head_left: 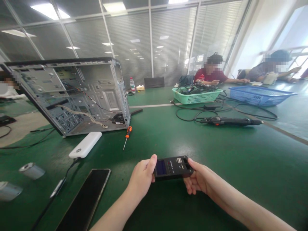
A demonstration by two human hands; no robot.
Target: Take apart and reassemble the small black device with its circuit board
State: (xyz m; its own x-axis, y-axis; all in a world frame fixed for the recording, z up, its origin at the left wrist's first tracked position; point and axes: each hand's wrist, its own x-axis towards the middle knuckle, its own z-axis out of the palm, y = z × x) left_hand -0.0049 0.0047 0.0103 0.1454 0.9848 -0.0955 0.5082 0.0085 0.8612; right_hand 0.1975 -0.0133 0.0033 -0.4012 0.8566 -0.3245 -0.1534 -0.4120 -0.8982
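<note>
A small black box-shaped electronic device (172,167) with a dark screen, small buttons and ports is held level above the green table. My left hand (143,171) is closed on its left end, thumb on top beside the screen. On the right end, my right hand (198,176) grips it with the thumb at the upper corner and fingers curled below. The fingers under the device are partly hidden. Beyond my hands lies an orange-and-black screwdriver (128,134), near the open metal computer case (103,93).
To the left lie a white power bank (86,145) with a cable, a dark phone (85,199) and metal cylinders (32,170). A black electric screwdriver (231,121), a green basket (197,97) of cables and a blue basket (260,96) stand right. Two people sit beyond.
</note>
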